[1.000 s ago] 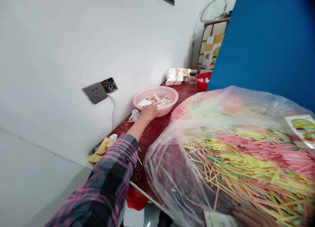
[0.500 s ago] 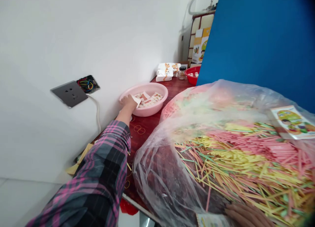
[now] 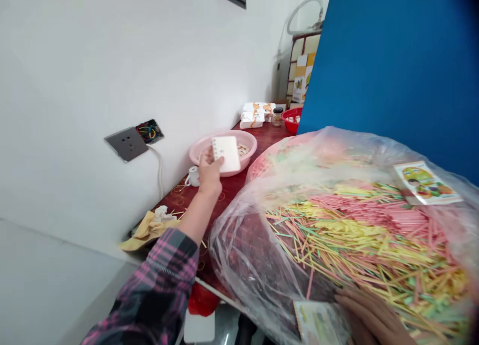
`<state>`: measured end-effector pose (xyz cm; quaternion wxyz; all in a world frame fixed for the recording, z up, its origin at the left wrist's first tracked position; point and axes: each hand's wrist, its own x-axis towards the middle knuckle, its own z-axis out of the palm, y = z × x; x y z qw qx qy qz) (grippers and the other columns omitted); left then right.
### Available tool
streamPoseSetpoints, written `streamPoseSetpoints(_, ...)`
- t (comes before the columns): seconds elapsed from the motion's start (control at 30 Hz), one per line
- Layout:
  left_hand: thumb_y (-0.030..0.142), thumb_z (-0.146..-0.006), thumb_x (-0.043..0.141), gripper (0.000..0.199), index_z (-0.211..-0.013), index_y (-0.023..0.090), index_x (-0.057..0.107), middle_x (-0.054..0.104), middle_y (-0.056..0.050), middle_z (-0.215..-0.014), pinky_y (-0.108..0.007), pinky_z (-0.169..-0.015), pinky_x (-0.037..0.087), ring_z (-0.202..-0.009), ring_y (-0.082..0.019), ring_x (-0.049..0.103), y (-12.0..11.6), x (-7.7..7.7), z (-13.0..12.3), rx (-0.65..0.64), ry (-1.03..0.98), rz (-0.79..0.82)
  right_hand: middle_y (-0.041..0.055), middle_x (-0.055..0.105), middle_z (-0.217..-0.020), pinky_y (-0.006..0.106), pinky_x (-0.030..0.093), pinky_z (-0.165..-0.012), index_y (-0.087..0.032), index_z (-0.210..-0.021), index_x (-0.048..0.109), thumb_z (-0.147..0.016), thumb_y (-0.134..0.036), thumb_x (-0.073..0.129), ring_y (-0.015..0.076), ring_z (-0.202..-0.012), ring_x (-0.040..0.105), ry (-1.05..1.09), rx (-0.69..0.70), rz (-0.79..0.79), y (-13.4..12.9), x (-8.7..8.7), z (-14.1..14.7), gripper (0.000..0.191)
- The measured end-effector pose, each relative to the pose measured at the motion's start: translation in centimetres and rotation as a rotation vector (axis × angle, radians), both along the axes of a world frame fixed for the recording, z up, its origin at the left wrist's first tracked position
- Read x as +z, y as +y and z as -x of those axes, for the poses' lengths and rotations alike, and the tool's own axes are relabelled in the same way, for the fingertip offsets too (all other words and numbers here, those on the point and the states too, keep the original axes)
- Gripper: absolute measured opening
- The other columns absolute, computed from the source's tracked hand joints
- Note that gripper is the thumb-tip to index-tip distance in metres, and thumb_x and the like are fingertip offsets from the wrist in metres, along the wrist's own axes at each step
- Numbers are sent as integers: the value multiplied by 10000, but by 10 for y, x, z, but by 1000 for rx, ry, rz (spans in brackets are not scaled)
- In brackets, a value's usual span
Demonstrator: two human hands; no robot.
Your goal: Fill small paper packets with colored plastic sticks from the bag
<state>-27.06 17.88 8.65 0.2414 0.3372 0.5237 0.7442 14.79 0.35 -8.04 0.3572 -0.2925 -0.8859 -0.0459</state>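
Note:
My left hand (image 3: pixel 210 171) grips a small white spiral notepad (image 3: pixel 226 154) between thumb and fingers. It is held over the pink basin (image 3: pixel 247 161), in which several printed pieces lie partly hidden. At the lower right, my right hand (image 3: pixel 368 312) lies flat with fingers stretched out, at the edge of a large clear plastic bag (image 3: pixel 247 255). Spread in this bag are many pink, yellow and green thin sticks (image 3: pixel 348 230). Beside the right fingertips is a printed notepad (image 3: pixel 318 322), its picture blurred. Another printed booklet (image 3: pixel 426 182) rests on the bag's far right side.
A white cup (image 3: pixel 192 176) stands left of the basin on the dark red table (image 3: pixel 175 195). Crumpled yellow paper (image 3: pixel 149 228) lies at the table's left edge. Farther back are white packs (image 3: pixel 252 116), a jar (image 3: pixel 277 116) and a red basin (image 3: pixel 290 125). A blue panel (image 3: pixel 392 60) rises behind the bag.
My left hand has come up and out of the pink basin, lifting the small notepad and turning it to show its white face. My right hand has stayed at nearly the same place.

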Motion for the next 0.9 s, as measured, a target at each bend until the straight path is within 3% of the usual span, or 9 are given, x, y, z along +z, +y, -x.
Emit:
streamPoseSetpoints(0.1, 146, -665, 796, 589, -1218, 225, 610, 720, -52, -1164, -345, -885, 572, -987, -208, 706, -79, -10, -64, -379, -285, 39, 21, 803, -1078, 314, 541, -977, -250, -1109, 742, -919, -212, 580, 196, -984, 761, 219, -82, 135, -18, 32, 13, 253)
streamPoseSetpoints(0.2, 164, -681, 815, 551, -1202, 224, 642, 721, -42, -1174, -282, -833, 564, -950, -172, 702, -153, -23, -123, -523, -486, 196, 28, 786, -1153, 336, 559, -979, -287, -1188, 727, -970, -290, 575, 205, -1073, 738, 506, -239, 592, -39, 69, 36, 266)
streamPoseSetpoints(0.3, 188, -684, 826, 524, -1180, 221, 659, 726, -45, -1165, -261, -821, 555, -979, -178, 700, -202, -39, -167, -619, -598, 320, 68, 744, -1261, 397, 613, -887, -281, -1311, 668, -1005, -498, 482, 250, -1093, 729, 812, -93, 1153, -45, 92, 58, 419)
streamPoseSetpoints(0.4, 274, -704, 843, 550, -1216, 232, 644, 727, -53, -1158, -293, -871, 550, -1046, -212, 691, -229, -59, -194, -648, -555, 361, 68, 725, -1295, 401, 610, -904, -282, -1243, 710, -978, -593, 477, 269, -1177, 688, 974, 21, 1404, -49, 95, 66, 470)
streamPoseSetpoints(0.5, 381, -803, 781, 545, -1302, 257, 601, 695, -67, -1263, -370, -1017, 505, -1193, -251, 638, -243, -72, -206, -614, -330, 350, 72, 760, -1197, 386, 622, -840, -259, -1145, 750, -953, -575, 552, 266, -1091, 714, 1070, 53, 1472, -60, 91, 61, 419)
streamPoseSetpoints(0.57, 421, -849, 737, 568, -1368, 266, 568, 625, -80, -1393, -417, -1127, 425, -1312, -281, 565, -250, -73, -207, -618, -114, 370, 70, 767, -1157, 361, 625, -765, -245, -1118, 755, -942, -565, 586, 250, -997, 729, 1108, 74, 1483, -69, 89, 57, 403)
streamPoseSetpoints(0.7, 459, -695, 866, 903, -1479, 228, 483, 486, -143, -1525, -485, -1231, 273, -1476, -388, 372, -260, -60, -207, -644, 245, 485, 50, 763, -1144, 333, 614, -716, -259, -1168, 742, -926, -600, 596, 221, -906, 723, 1044, 71, 1435, -80, 90, 51, 442)
streamPoseSetpoints(0.8, 444, -575, 934, 1127, -1538, 215, 395, 422, -173, -1570, -525, -1250, 218, -1523, -422, 274, -267, -50, -214, -678, 326, 546, 33, 761, -1157, 365, 604, -853, -281, -1239, 721, -934, -577, 603, 229, -994, 714, 1005, 65, 1362, -85, 92, 47, 441)
streamPoseSetpoints(0.9, 431, -618, 909, 1103, -1554, 231, 362, 394, -158, -1597, -531, -1253, 212, -1523, -405, 285, -273, -48, -220, -718, 297, 561, 25, 755, -1187, 377, 584, -926, -289, -1251, 724, -934, -539, 629, 237, -1064, 700, 1014, 83, 1326, -89, 92, 41, 414)
